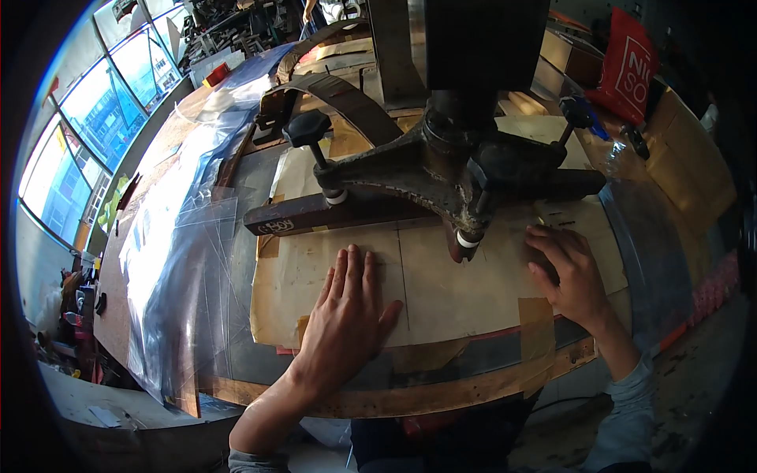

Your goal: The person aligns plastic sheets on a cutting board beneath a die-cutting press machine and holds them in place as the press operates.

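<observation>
My left hand [344, 315] lies flat on a cream sheet [449, 303], its fingers stretched out and pointing toward the dark metal bar [272, 221]. To the right, my right hand [569, 276] rests at the sheet's right part with its fingers bent and apart; nothing can be made out between them. A dark line runs down the sheet between the hands. Above the sheet stands a black press head [441, 158] with arms and black knobs, one white-ringed foot hanging near the middle. Brown tape [538, 339] crosses the sheet's front edge.
Clear plastic sheeting [181, 276] covers the table's left side. A wooden strip [473, 392] edges the front. Behind the press is a curved band [351, 102]. A red bag [627, 67] and brown paper [694, 169] are at the right. Windows [110, 87] stand at the far left.
</observation>
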`<state>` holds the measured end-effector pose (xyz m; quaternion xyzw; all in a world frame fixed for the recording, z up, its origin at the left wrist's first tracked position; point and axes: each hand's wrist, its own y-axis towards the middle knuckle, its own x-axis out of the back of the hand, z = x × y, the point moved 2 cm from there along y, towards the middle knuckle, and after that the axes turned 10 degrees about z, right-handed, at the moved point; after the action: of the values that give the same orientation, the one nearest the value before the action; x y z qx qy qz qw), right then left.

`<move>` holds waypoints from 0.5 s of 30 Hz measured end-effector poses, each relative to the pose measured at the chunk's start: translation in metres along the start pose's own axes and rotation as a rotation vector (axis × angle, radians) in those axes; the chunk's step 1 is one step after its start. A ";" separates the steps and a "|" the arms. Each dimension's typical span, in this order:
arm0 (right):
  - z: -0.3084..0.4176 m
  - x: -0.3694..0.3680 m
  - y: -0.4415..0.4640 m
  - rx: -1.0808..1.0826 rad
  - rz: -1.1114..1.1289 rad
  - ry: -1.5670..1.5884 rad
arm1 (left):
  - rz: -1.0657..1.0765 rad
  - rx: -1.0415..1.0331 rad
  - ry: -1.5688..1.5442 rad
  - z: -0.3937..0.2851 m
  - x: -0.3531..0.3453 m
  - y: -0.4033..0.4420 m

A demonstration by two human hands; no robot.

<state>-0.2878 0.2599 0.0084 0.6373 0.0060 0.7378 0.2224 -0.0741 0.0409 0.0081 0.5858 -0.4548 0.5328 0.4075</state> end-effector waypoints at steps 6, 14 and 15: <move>0.000 0.001 0.000 -0.001 0.008 -0.005 | 0.003 -0.001 -0.022 -0.001 0.000 -0.001; 0.000 -0.001 -0.001 -0.004 -0.012 0.017 | -0.021 -0.014 0.023 -0.002 0.002 0.000; 0.001 -0.002 -0.001 -0.004 -0.017 0.023 | -0.025 -0.016 0.027 -0.002 0.002 -0.001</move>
<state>-0.2868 0.2598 0.0066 0.6283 0.0124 0.7431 0.2298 -0.0734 0.0426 0.0102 0.5808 -0.4464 0.5319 0.4249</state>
